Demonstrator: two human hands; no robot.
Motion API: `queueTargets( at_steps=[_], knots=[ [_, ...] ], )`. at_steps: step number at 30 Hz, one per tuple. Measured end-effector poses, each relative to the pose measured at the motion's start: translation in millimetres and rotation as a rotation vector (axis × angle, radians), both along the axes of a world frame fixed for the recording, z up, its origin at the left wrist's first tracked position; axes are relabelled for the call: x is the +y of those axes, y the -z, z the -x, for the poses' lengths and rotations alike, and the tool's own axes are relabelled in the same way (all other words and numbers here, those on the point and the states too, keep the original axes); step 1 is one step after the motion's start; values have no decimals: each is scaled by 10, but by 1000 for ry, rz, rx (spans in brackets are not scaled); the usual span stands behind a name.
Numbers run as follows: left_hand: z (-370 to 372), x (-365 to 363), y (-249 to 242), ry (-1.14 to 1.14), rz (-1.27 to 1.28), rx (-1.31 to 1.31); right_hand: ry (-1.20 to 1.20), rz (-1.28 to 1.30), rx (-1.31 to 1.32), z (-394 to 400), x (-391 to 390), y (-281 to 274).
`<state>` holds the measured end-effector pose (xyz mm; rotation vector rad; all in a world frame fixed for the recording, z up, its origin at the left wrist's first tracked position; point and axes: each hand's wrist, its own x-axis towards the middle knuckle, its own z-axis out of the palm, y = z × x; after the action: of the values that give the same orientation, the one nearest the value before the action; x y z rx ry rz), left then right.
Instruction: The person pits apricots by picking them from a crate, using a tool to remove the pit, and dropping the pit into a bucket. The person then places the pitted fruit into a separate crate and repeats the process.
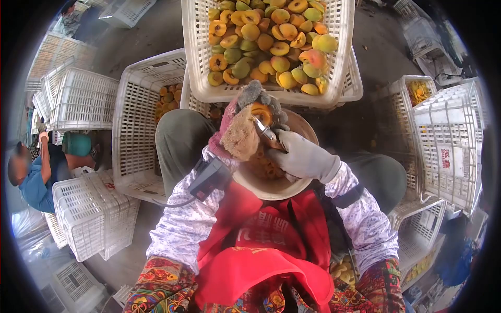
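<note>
My left hand [241,124], in a pink and grey glove with a tan cloth patch, is closed around an orange-fleshed peach half [262,111], its cut face towards me. In a whitish glove, my right hand [307,155] grips a small pitting knife [266,133] with a shiny metal end and a brownish handle. The metal end touches or nearly touches the peach half. Below both hands, a pale bowl [271,195] sits between my knees with orange fruit pieces inside, partly hidden by the hands.
A white crate [191,57] of halved peaches [279,49] stands just ahead, on top of another crate. Further crates stand at left [136,130] and right [446,146], some with fruit. Another person [39,175] in blue is at far left.
</note>
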<state>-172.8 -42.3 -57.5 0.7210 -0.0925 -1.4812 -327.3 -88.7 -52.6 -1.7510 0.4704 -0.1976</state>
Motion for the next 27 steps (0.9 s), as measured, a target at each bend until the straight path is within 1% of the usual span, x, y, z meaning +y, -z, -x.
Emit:
queueTargets(
  at_steps=[1,2,3,5,6,7,8,9,10,11,12,13,14,15,16,17,19,21,22,23,25,26,27],
  knots=[
    [-10,4,-3,65,116,2,0,1,0,7,-50,-78],
    [-14,15,-19,130,233,5,-96,-328,159,37,-118,-167],
    [-23,29,-66,130,238,7,-192,-653,319,75,-157,-224],
    [-101,20,-232,128,227,-66,-191,-607,278,137,-170,-254],
    [-196,38,-188,-89,104,-267,-199,-573,238,145,-162,-276],
    [-364,3,-285,-62,251,-127,-203,-563,233,143,-139,-332],
    [-553,61,-337,-109,259,-186,-198,-347,392,155,-103,-408],
    [-788,164,-361,-166,238,-347,-184,-131,546,192,-52,-458],
    [-1025,261,-377,-207,191,-559,-186,320,431,324,17,-84],
    [-1376,413,-295,-189,113,-980,-179,323,423,381,60,61],
    [-1951,648,-122,-68,-1,-1721,-196,437,481,410,95,164],
    [-1943,624,-287,-62,1,-1733,-211,545,539,414,124,209],
    [-1891,587,-549,-72,-26,-1584,-229,541,564,386,138,174],
    [-1840,548,-691,-86,-50,-1432,-225,540,560,386,158,196],
    [-1782,485,-694,-116,-277,-1247,-228,610,648,359,167,189],
    [-1737,418,-724,-119,-271,-1255,-230,681,736,317,161,162],
    [-1577,259,-758,83,-204,-2378,-252,643,740,321,127,100],
    [-1210,-96,-710,290,-167,-2072,-169,692,611,330,93,118],
    [-1052,-288,-658,434,-199,-2094,-114,715,666,301,71,38],
    [-928,-483,-612,583,-228,-2111,-114,715,666,306,53,61],
    [-865,-841,-228,803,-249,-2382,-49,784,660,351,18,114],
    [-812,-977,-136,976,-342,-2359,-25,819,626,364,26,125],
    [-809,-1011,-34,978,-336,-2361,-21,817,628,359,18,101]
  ],
)
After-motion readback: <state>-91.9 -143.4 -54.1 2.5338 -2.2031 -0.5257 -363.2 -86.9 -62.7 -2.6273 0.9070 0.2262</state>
